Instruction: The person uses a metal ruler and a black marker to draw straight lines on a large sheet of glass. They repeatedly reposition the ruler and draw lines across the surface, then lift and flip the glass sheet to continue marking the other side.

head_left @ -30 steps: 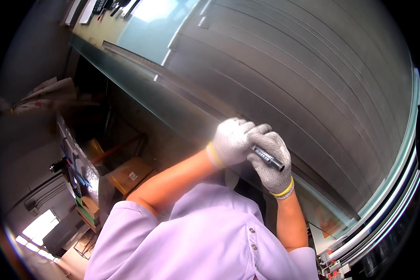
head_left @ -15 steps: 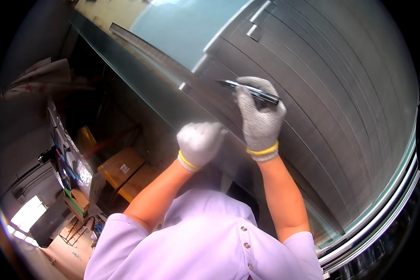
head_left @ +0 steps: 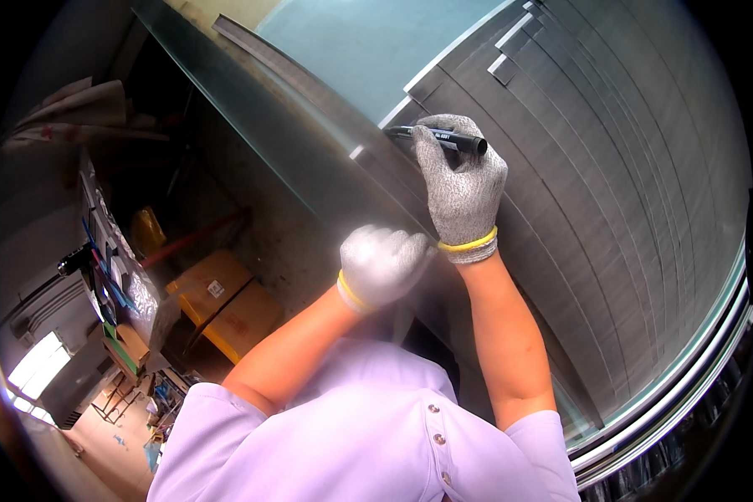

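Observation:
My right hand (head_left: 464,192), in a grey knit glove with a yellow cuff, pinches a black marker pen (head_left: 468,143). The pen lies nearly level, its tip pointing left toward the ends of long flat grey strips (head_left: 594,217) laid side by side. My left hand (head_left: 383,266), gloved the same way, is curled closed near the table's near edge, lower and to the left. Its fingers are slightly blurred, and anything inside them is hidden.
A pale blue-green surface (head_left: 343,50) lies beyond the strip ends. One narrow strip (head_left: 268,52) lies apart, along the left side of the table. Off the table at lower left are a cardboard box (head_left: 238,293) and a leaning board (head_left: 113,243) with tools.
My right hand has moved up and turned the marker pen more level, its tip nearer the strip ends. My left hand, still curled, has shifted right. The whole view has turned slightly.

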### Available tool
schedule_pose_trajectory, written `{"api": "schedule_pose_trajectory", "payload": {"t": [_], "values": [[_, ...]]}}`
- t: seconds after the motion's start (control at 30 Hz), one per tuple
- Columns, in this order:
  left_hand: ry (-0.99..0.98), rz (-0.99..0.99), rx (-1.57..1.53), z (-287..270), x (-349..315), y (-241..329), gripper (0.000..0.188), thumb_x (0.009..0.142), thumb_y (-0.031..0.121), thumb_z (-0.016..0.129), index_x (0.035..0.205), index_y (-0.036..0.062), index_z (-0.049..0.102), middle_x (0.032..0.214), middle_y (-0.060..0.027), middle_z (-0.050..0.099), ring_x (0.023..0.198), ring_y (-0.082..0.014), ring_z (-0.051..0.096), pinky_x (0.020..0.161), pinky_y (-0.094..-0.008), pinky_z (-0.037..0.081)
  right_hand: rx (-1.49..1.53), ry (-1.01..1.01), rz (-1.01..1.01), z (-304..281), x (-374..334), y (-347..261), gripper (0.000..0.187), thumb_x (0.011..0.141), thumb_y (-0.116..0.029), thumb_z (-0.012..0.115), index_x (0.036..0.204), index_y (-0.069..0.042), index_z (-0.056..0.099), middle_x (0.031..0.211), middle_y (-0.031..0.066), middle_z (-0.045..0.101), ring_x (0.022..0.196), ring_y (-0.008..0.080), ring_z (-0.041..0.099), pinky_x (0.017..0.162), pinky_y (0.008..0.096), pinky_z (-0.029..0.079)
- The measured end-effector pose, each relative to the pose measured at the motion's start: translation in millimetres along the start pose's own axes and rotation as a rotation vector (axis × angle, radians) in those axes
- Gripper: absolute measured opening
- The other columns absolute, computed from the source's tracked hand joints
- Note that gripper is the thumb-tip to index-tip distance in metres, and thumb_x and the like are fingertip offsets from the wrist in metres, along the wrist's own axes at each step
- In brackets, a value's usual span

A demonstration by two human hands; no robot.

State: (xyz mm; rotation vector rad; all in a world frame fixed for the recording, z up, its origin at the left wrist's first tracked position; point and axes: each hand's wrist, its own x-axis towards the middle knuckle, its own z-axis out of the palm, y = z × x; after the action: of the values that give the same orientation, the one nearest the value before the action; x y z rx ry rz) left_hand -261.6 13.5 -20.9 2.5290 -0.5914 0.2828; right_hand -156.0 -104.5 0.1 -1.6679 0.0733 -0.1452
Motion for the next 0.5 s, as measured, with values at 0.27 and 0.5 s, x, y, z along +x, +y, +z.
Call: {"api": "schedule_pose_trajectory", "payload": {"t": [0.27, 0.5], "values": [[0.001, -0.035, -0.001, -1.9, 7.0, 5.1, 0.014, 0.074, 0.012, 0.077, 0.085, 0.009, 0.068, 0.062, -0.0066, 0.057, 0.054, -0.0258, 0.057, 0.052, -0.0374, 0.042, -0.093, -0.015, 0.118, -49.5, -20.7, -2.2, 0.008, 0.088, -0.009, 0.072, 0.088, -0.002, 0.068, 0.073, 0.0118, 0.069, 0.066, 0.0196, 0.069, 0.064, 0.0316, 0.053], [0.007, -0.035, 0.071, -1.3, 12.8, 13.9, 0.01, 0.076, 0.009, 0.076, 0.082, 0.0069, 0.068, 0.068, -0.0093, 0.062, 0.059, -0.0278, 0.061, 0.055, -0.0373, 0.045, -0.148, 0.055, 0.199, -101.0, -53.1, -5.8, 0.008, 0.086, -0.008, 0.073, 0.087, -0.003, 0.068, 0.074, 0.0103, 0.07, 0.069, 0.0182, 0.069, 0.067, 0.0302, 0.054]]}}
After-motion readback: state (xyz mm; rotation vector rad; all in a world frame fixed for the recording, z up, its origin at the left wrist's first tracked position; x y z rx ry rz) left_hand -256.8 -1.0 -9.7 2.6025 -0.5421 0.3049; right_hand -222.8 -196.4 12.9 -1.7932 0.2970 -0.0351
